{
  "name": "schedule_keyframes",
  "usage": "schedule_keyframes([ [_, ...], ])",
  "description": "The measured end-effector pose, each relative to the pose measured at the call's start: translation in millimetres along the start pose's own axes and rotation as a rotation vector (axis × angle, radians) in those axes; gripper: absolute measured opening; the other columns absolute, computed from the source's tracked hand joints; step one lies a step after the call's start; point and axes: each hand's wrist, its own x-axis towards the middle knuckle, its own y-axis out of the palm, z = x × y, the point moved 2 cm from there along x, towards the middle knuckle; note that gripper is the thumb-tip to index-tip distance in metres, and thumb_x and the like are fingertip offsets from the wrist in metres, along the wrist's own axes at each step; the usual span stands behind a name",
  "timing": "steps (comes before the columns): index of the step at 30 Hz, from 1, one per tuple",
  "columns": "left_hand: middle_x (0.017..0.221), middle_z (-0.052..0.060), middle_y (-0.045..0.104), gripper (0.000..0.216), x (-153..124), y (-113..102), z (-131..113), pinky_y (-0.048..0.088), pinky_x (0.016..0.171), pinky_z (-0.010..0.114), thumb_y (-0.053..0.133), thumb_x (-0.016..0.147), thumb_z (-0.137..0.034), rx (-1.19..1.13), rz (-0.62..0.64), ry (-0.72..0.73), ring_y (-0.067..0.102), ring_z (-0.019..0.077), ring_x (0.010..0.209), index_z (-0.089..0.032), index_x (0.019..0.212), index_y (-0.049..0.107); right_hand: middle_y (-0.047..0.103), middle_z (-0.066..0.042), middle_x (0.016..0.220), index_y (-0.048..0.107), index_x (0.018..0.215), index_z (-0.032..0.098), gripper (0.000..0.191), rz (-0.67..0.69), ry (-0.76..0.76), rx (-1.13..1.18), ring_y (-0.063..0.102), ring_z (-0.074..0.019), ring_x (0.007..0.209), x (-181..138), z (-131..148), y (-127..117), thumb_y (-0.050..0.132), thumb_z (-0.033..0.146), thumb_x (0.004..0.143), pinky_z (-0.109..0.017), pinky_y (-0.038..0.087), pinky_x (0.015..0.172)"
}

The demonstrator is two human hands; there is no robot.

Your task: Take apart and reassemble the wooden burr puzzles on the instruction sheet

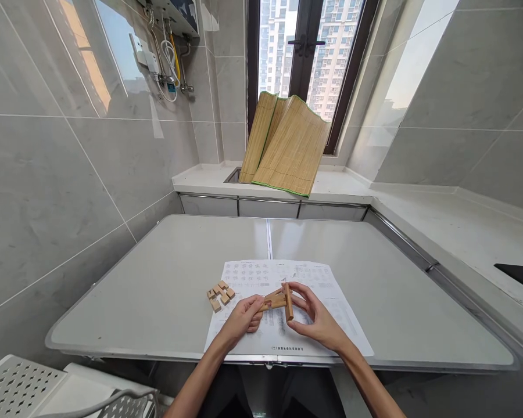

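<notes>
The gray counter (157, 302) has a paper (333, 290) on it, with print (247, 270) too small to read. Over the paper, the left hand (244, 316) and right hand (317, 320) hold crossed wooden sticks (289, 305), the left hiding some ends. Small wood blocks (225, 299) sit to the left.
</notes>
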Motion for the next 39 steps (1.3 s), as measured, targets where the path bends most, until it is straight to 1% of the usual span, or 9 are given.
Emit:
schedule_keyframes([
  [4, 0.059, -0.013, 0.021, 0.05, 0.3, 0.8, 2.0, 0.008, 0.046, 0.022, 0.068, 0.086, -0.067, 0.02, -0.005, 0.008, 0.012, 0.0049, 0.047, -0.019, 0.089, 0.05, 0.048, -0.008, 0.158, 0.046, 0.15, 0.03, 0.076, 0.042, 0.047, -0.098, 0.048, -0.0283, 0.144, 0.3, 9.4, -2.0, 0.077, 0.024, 0.08, -0.05, 0.033, 0.123],
  [9, 0.059, -0.014, 0.019, 0.05, 0.8, 2.1, 2.7, 0.008, 0.046, 0.022, 0.067, 0.086, -0.068, 0.042, -0.005, 0.017, 0.011, 0.0051, 0.048, -0.02, 0.088, 0.05, 0.048, -0.005, 0.157, 0.048, 0.151, 0.031, 0.078, 0.112, 0.0, -0.229, 0.05, -0.0262, 0.142, 3.7, 20.7, -9.6, 0.071, 0.015, 0.079, -0.048, 0.038, 0.122],
  [14, 0.059, -0.014, 0.02, 0.051, 0.1, 3.7, 1.7, 0.008, 0.046, 0.022, 0.066, 0.087, -0.068, 0.051, -0.002, 0.029, 0.01, 0.0051, 0.048, -0.02, 0.089, 0.05, 0.049, -0.005, 0.156, 0.051, 0.15, 0.032, 0.082, 0.157, -0.023, -0.342, 0.053, -0.0285, 0.138, 10.2, 25.5, -16.4, 0.075, 0.014, 0.073, -0.049, 0.044, 0.116],
  [18, 0.058, -0.014, 0.019, 0.051, 0.1, 4.2, 2.0, 0.011, 0.045, 0.021, 0.064, 0.087, -0.069, 0.052, -0.015, 0.045, 0.011, 0.0051, 0.047, -0.02, 0.089, 0.05, 0.053, -0.007, 0.154, 0.055, 0.148, 0.033, 0.083, 0.17, -0.019, -0.448, 0.064, -0.031, 0.125, 16.3, 30.2, -19.1, 0.077, 0.016, 0.071, -0.05, 0.051, 0.108],
  [20, 0.057, -0.014, 0.019, 0.051, 0.4, 4.5, 2.3, 0.012, 0.045, 0.021, 0.064, 0.087, -0.07, 0.054, -0.023, 0.054, 0.012, 0.0052, 0.046, -0.021, 0.089, 0.05, 0.053, -0.007, 0.153, 0.054, 0.149, 0.033, 0.082, 0.189, -0.02, -0.53, 0.067, -0.0304, 0.119, 19.0, 34.6, -17.7, 0.075, 0.015, 0.071, -0.049, 0.052, 0.107],
  [25, 0.058, -0.013, 0.023, 0.052, 0.9, 5.2, 5.3, 0.014, 0.044, 0.02, 0.064, 0.086, -0.07, 0.074, -0.034, 0.068, 0.014, 0.0047, 0.046, -0.02, 0.09, 0.052, 0.057, -0.005, 0.147, 0.059, 0.14, 0.033, 0.076, 0.28, -0.016, -0.788, 0.062, -0.0304, 0.125, 23.1, 49.1, -9.6, 0.069, 0.009, 0.069, -0.041, 0.051, 0.103],
  [32, 0.059, -0.013, 0.027, 0.053, 1.9, 4.3, 10.6, 0.017, 0.043, 0.02, 0.061, 0.087, -0.071, 0.102, -0.063, 0.096, 0.017, 0.0052, 0.046, -0.019, 0.095, 0.055, 0.056, -0.007, 0.145, 0.061, 0.136, 0.032, 0.075, 0.322, 0.032, -0.935, 0.071, -0.0264, 0.097, 29.9, 53.1, -8.0, 0.068, 0.007, 0.065, -0.034, 0.054, 0.084],
  [36, 0.059, -0.013, 0.025, 0.051, 2.9, 3.4, 12.7, 0.019, 0.042, 0.019, 0.059, 0.089, -0.071, 0.103, -0.072, 0.112, 0.016, 0.0057, 0.046, -0.02, 0.094, 0.054, 0.055, -0.008, 0.145, 0.057, 0.141, 0.03, 0.076, 0.345, -0.025, -0.902, 0.066, -0.0287, 0.115, 32.1, 49.0, -8.9, 0.068, 0.009, 0.068, -0.036, 0.052, 0.095],
  [39, 0.06, -0.012, 0.027, 0.05, 2.9, 2.8, 13.7, 0.021, 0.043, 0.02, 0.057, 0.091, -0.07, 0.112, -0.081, 0.122, 0.018, 0.0061, 0.046, -0.02, 0.093, 0.054, 0.05, -0.009, 0.151, 0.054, 0.145, 0.031, 0.081, 0.332, 0.001, -0.953, 0.068, -0.0289, 0.112, 30.0, 44.8, -8.6, 0.066, 0.007, 0.068, -0.036, 0.054, 0.09],
])
